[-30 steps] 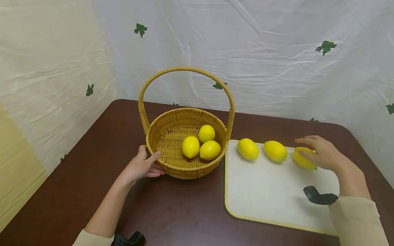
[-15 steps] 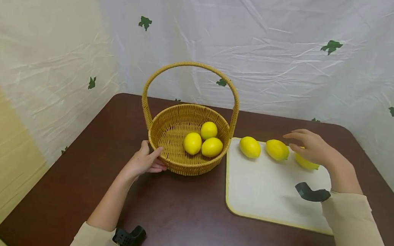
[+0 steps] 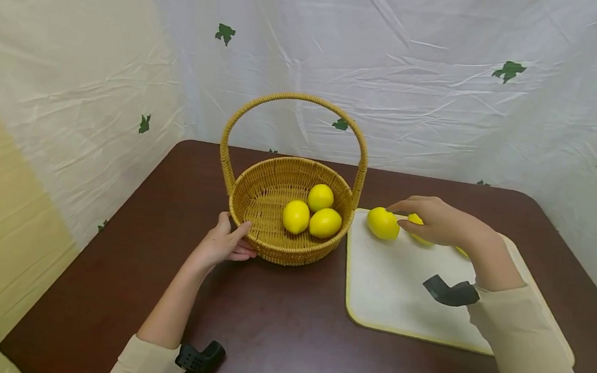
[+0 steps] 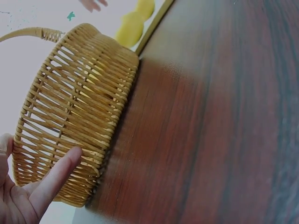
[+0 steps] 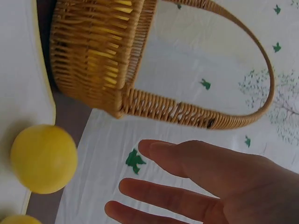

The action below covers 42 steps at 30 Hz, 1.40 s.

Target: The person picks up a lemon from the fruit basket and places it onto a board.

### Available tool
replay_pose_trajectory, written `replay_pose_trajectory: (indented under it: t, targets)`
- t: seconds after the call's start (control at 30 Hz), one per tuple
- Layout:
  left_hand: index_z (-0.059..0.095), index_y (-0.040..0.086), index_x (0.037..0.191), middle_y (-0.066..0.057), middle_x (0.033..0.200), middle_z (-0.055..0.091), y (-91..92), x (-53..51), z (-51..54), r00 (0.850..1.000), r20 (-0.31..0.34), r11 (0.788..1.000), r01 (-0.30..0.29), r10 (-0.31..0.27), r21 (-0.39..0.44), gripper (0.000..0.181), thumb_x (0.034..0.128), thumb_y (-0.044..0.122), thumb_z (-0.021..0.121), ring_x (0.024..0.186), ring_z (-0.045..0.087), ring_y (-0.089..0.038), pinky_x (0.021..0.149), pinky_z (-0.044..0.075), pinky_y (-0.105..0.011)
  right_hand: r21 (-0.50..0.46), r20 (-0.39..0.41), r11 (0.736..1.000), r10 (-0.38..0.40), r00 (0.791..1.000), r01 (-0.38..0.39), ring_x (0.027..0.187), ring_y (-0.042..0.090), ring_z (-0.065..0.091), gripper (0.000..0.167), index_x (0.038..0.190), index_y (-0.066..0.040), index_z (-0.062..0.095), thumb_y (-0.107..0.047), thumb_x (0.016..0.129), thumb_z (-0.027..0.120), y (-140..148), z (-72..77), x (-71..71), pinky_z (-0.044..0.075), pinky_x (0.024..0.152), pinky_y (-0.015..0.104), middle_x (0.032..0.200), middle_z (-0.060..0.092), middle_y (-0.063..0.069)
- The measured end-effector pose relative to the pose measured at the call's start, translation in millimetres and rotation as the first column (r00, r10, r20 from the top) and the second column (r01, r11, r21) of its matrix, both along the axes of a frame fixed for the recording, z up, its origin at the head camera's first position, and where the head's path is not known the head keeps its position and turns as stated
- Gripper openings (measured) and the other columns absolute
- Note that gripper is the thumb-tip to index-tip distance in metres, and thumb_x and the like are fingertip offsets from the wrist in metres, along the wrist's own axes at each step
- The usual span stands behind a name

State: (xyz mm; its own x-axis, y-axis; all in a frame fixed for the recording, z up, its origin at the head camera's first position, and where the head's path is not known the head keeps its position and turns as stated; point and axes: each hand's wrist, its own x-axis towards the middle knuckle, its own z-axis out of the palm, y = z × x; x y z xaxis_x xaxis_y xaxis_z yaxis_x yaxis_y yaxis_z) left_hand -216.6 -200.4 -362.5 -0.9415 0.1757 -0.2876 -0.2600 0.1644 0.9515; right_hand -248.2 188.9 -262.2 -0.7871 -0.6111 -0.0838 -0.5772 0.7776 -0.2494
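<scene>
A wicker basket (image 3: 288,255) with a tall arched handle stands upright on the table, three lemons (image 3: 325,223) inside its right half. My left hand (image 3: 221,243) holds the basket at its near left side, thumb at the rim and fingers against the outer wall. On the white board to the right lies a row of lemons: the leftmost lemon (image 3: 383,223) is in full view, while my right hand partly covers the middle lemon (image 3: 420,230) and nearly hides the third. Fingers spread, my right hand (image 5: 187,177) hovers over the row near the leftmost lemon, holding nothing.
The white board (image 3: 400,292) with a yellow edge lies flat just right of the basket. Beneath is a dark brown table (image 3: 278,324). White cloth (image 3: 439,104) with green leaf shapes hangs behind the table and along its sides.
My right hand has moved left along the row, from the rightmost lemon toward the leftmost one. My left hand stays on the basket. The head view has shifted slightly.
</scene>
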Motion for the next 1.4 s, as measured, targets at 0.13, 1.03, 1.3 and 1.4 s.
replay_pose_trajectory:
  t: [0.13, 1.03, 1.3, 1.4]
  targets:
    - [0.013, 0.004, 0.135, -0.022, 0.090, 0.063, -0.8, 1.0, 0.6, 1.000, 0.001, 1.000, -0.008, 0.008, 0.001, 0.059, 0.0966, 0.034, 0.046, 0.080, 0.067, -0.028, 0.070, 0.055, -0.035, 0.045, -0.018, 0.996, 0.074, 0.997, -0.073, 0.109, 0.032, 0.052, 0.032, 0.119, -0.004, 0.058, -0.006, 0.087, 0.059, -23.8, 12.5, 2.0, 0.043, 0.090, 0.049, 0.117, 0.058, 0.012]
    - [0.017, 0.003, 0.134, -0.022, 0.086, 0.065, 2.1, 1.6, -3.1, 0.999, -0.012, 0.999, -0.039, 0.039, 0.009, 0.054, 0.0973, 0.030, 0.046, 0.076, 0.067, -0.028, 0.068, 0.055, -0.036, 0.304, 0.115, 0.844, 0.429, 0.896, -0.443, 0.117, 0.026, 0.047, 0.034, 0.121, -0.010, 0.060, -0.005, 0.087, 0.061, -189.3, 16.2, -45.4, 0.041, 0.096, 0.037, 0.121, 0.058, 0.006]
    - [0.015, 0.003, 0.135, -0.021, 0.085, 0.065, 4.4, 1.8, -4.5, 0.999, -0.019, 0.999, -0.029, 0.030, 0.019, 0.056, 0.0973, 0.031, 0.046, 0.076, 0.067, -0.028, 0.068, 0.055, -0.037, 0.351, 0.198, 0.831, 0.384, 0.902, -0.431, 0.117, 0.025, 0.048, 0.034, 0.121, -0.009, 0.060, -0.002, 0.087, 0.060, -216.3, 4.6, -66.5, 0.043, 0.095, 0.036, 0.124, 0.056, 0.007]
    - [0.015, 0.004, 0.136, -0.020, 0.085, 0.065, 3.5, 2.7, -6.0, 0.999, -0.025, 0.999, -0.036, 0.036, 0.022, 0.057, 0.0971, 0.031, 0.046, 0.075, 0.067, -0.028, 0.067, 0.056, -0.036, 0.379, 0.216, 0.832, 0.345, 0.913, -0.404, 0.116, 0.025, 0.048, 0.035, 0.121, -0.009, 0.059, -0.002, 0.087, 0.061, -220.4, -0.9, -73.9, 0.044, 0.094, 0.036, 0.125, 0.055, 0.007]
